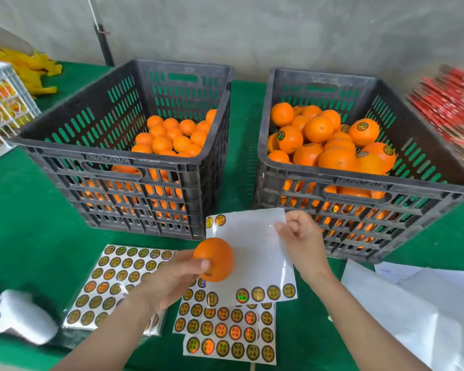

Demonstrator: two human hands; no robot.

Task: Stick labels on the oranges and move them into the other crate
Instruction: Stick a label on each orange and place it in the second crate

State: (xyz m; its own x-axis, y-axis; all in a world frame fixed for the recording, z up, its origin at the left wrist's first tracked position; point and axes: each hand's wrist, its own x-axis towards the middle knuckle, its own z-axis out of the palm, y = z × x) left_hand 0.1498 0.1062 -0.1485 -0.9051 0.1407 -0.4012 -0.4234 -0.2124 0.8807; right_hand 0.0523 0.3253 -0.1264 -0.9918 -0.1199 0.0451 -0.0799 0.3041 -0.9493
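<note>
Now left hand (172, 279) grips round orange-skinned fruit (214, 259): probably firm, slick, hold across middle; right hand (300, 236) curled alongside, contents unclear.

round orange (213, 259): held before white, mostly peeled label sheet (252, 253) | left black plastic crate (113, 153): plain oranges (169, 137) | right crate (359, 180): labelled oranges (363, 131)

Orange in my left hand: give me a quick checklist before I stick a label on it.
1. Round orange fruit gripped in left hand: ok.
2. Label pinched in right hand: cannot tell, the curled fingers hide it.
3. Round gold labels left on white top sheet: ok, a bottom row and two at a corner.
4. Fruit not yet labelled: cannot tell, its underside is hidden.
5. Room in right black plastic crate, holding labelled oranges: ok.
</note>
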